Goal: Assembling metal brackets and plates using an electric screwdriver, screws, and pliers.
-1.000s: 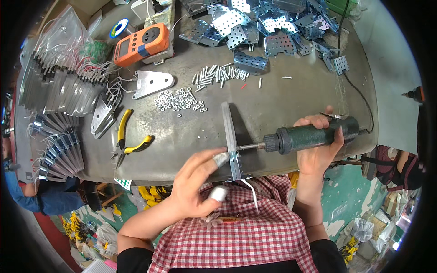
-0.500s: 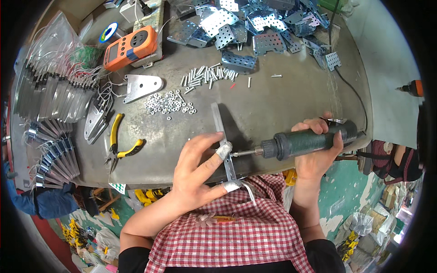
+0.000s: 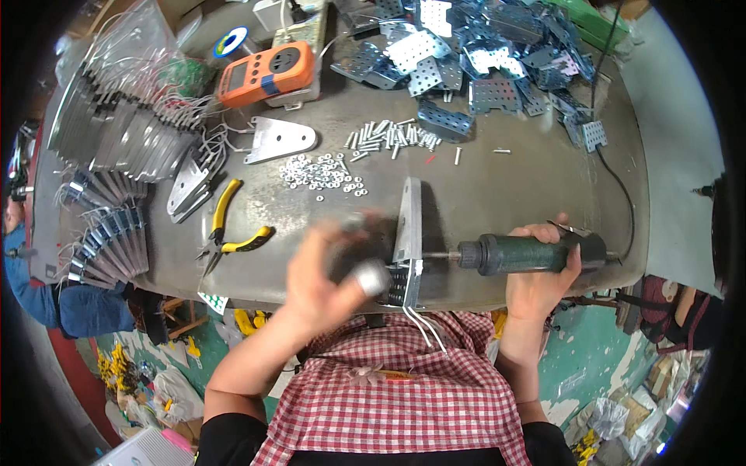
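Note:
My right hand grips a dark green electric screwdriver, which lies level with its bit pointing left to the aluminium plate. This plate stands on edge near the front of the bench. At its near end is a dark perforated bracket, and two white wires hang from it over the bench edge. My left hand, blurred by motion, is just left of the plate, thumb and fingers apart, silver tape on the fingertips. No held thing shows in it.
Loose screws and a pile of nuts lie beyond the plate. Yellow-handled pliers rest at left, near stacked wired plates. Perforated brackets heap at the back. A black cable runs down the right side.
My left hand has let go of the plate and moved left. The plate now shows more of its broad face and the bracket. The screwdriver stays level, its bit at the plate.

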Demonstrator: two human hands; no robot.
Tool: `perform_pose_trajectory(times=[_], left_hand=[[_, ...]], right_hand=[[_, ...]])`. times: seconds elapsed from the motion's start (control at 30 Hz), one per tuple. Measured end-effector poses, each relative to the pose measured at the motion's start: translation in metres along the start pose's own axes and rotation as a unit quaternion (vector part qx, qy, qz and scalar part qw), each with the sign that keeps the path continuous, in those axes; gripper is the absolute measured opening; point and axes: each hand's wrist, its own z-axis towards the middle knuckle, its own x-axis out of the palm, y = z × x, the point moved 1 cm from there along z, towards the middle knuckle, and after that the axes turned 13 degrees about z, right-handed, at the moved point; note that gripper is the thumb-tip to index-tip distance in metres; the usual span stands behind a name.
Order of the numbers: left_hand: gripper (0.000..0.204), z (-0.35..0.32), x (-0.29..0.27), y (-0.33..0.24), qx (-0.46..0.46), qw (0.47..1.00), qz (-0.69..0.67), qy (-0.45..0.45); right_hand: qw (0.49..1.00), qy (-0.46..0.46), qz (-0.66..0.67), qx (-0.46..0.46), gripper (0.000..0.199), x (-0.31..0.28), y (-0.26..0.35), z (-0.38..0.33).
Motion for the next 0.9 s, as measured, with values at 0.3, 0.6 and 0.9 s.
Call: perform_pose_trajectory(times=[0.3,0.6,0.9], left_hand=[[0.026,0.042,-0.020,0.024,0.045,0.927,0.372,0.018],[0.026,0.034,-0.020,0.021,0.077,0.945,0.313,0.060],[0.020,0.005,-0.013,-0.010,-0.049,0.987,-0.150,0.043]], right_hand=[[0.999,0.002,0.035,0.007,0.042,0.007,0.003,0.000],[1.000,0.009,0.013,-0.005,0.042,0.013,-0.002,-0.004],[1.000,0.017,-0.023,0.004,0.043,0.020,-0.018,0.000]])
